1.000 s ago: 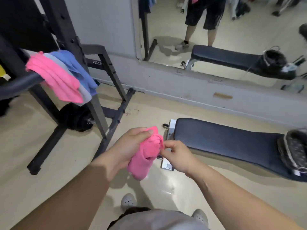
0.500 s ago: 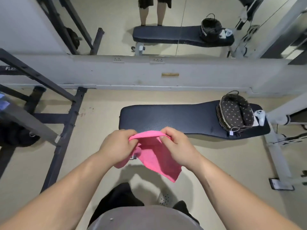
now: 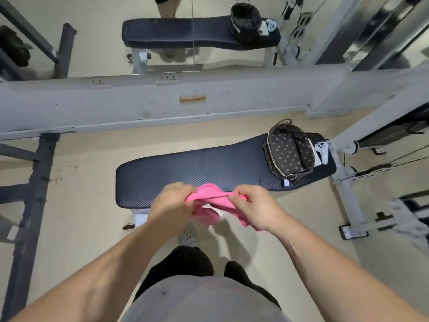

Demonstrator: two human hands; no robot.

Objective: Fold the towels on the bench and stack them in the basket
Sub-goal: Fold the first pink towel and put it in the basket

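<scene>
A small pink towel (image 3: 212,198) hangs between both hands just above the near edge of the dark padded bench (image 3: 197,168). My left hand (image 3: 171,201) pinches its left end. My right hand (image 3: 253,205) pinches the top edge further right, and the rest of the cloth droops below my fingers. A dark wicker basket (image 3: 287,152) with a spotted fabric lining stands on the bench's right end, with no towels visible inside it.
A white game controller (image 3: 323,151) lies on the bench beside the basket. A dark steel rack frame (image 3: 34,182) stands on the floor at left. White machine legs and cables (image 3: 348,189) are at right. A wall mirror (image 3: 192,31) behind reflects the bench.
The view swung right from the rack with hanging towels to the bench. My hands carried the pink towel over the bench edge and drew its top edge out between them.
</scene>
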